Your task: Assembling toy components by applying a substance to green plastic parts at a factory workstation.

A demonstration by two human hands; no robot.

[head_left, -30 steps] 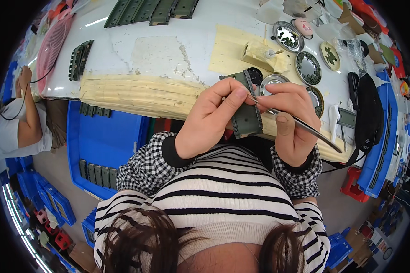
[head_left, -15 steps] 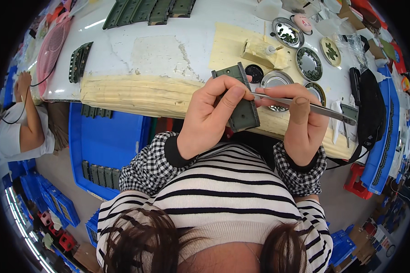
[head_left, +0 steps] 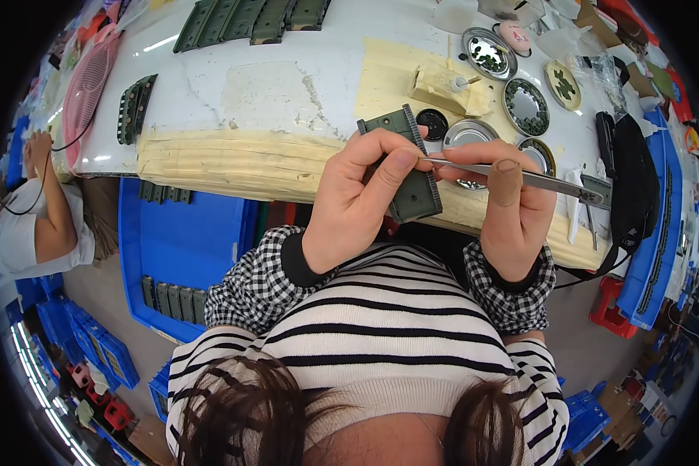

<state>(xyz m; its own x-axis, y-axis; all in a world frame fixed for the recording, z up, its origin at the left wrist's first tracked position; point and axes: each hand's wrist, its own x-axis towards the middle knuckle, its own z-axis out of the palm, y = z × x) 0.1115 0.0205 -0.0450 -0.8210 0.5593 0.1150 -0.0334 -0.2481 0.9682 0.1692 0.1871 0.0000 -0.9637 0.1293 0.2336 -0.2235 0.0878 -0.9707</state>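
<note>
Over the table's near edge, my left hand (head_left: pixel 365 182) is closed on a dark green ribbed-edge plastic part (head_left: pixel 416 194), which is tilted in front of me. My right hand (head_left: pixel 516 198) grips a pair of metal tweezers (head_left: pixel 547 183). Their tips reach my left thumb and forefinger, close to the green part's surface. Whatever the tips pinch there, if anything, is too small to make out. Just beyond the hands are a small black round dish (head_left: pixel 432 124) and a shiny metal dish (head_left: pixel 471 136).
Round dishes (head_left: pixel 526 107) of small green pieces stand at the right, beside a tape-covered block (head_left: pixel 447 87). More green parts (head_left: pixel 248 19) lie at the far left. A blue bin (head_left: pixel 182 256) sits below the table's left edge. Another person's arm (head_left: pixel 50 198) shows at far left.
My right hand and the tweezers have shifted slightly left, bringing the tips nearer my left fingertips. The green part stays in my left hand, almost unmoved.
</note>
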